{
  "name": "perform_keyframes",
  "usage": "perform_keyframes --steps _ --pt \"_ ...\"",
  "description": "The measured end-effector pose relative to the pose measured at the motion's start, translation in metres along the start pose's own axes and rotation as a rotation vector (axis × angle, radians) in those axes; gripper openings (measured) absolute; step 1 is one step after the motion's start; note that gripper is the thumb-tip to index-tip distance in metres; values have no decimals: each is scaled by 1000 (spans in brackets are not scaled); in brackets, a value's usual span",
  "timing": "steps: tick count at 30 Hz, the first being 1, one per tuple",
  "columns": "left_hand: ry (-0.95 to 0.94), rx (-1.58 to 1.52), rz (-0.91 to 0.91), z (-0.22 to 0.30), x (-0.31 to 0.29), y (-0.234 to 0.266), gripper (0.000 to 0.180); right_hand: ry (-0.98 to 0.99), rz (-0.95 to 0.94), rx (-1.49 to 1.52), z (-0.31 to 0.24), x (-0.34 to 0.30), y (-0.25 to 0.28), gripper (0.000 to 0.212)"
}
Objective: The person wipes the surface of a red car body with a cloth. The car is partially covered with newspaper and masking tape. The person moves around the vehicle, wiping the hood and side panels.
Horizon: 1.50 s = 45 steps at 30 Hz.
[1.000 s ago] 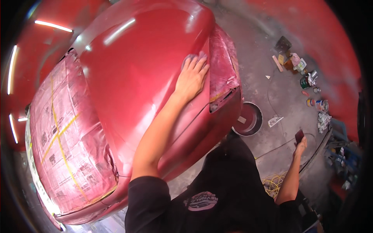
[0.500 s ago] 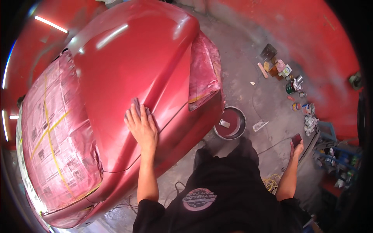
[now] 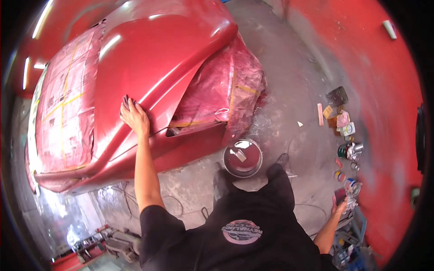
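Note:
My left hand (image 3: 137, 119) lies on the red car hood (image 3: 140, 58), near its raised crease. Under its fingers is a thin dark grey-purple pad (image 3: 127, 100), whose edge sticks out past the fingertips. My right hand (image 3: 339, 207) is held low, far out to the right and away from the car, with its fingers closed around a flat dark red pad (image 3: 340, 194). Paper and tape cover the windshield (image 3: 68, 108), and reddish-stained masking (image 3: 214, 88) covers the car's front opening.
Just ahead of my feet stands a round bucket (image 3: 227, 169) of dark reddish liquid with a pale block (image 3: 240, 155) in it. Along the red wall (image 3: 384, 135) at right are cans (image 3: 344, 150), cardboard pieces and rags. A cable (image 3: 181, 205) lies on the floor.
My view has turned, so more of the masked front and the left-hand floor shows. My left hand has slid along the hood toward the windshield side with its pad. My right hand still holds its pad.

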<state>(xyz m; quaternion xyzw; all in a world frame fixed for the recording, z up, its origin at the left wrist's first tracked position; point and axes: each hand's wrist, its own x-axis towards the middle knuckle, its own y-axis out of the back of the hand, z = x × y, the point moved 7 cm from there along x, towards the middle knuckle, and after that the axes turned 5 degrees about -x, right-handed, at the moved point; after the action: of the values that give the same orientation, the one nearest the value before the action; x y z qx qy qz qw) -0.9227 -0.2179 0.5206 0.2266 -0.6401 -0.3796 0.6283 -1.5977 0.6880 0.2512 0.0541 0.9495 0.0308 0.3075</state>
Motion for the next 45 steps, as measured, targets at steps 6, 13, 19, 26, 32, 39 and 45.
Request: perform_keyframes --steps 6,13,19,26,32,39,45 --pt "104 105 -132 -37 3 -11 49 84 -108 -126 -101 65 -5 66" --pt "203 136 -129 -25 5 -33 54 -21 -38 -264 -123 130 16 77" --pt "306 214 -67 50 34 -50 56 -11 -21 -225 -180 154 -33 64" --pt "50 97 -124 209 102 -105 47 -16 -128 -237 -210 198 -231 67" --pt "-93 -61 -130 360 112 -166 53 53 -545 -332 -260 230 -489 66" --pt "-343 -315 -283 467 91 -243 42 260 -841 -435 -329 98 -737 66" --pt "26 -863 -546 526 51 -270 39 180 -871 -499 -338 157 -796 69"
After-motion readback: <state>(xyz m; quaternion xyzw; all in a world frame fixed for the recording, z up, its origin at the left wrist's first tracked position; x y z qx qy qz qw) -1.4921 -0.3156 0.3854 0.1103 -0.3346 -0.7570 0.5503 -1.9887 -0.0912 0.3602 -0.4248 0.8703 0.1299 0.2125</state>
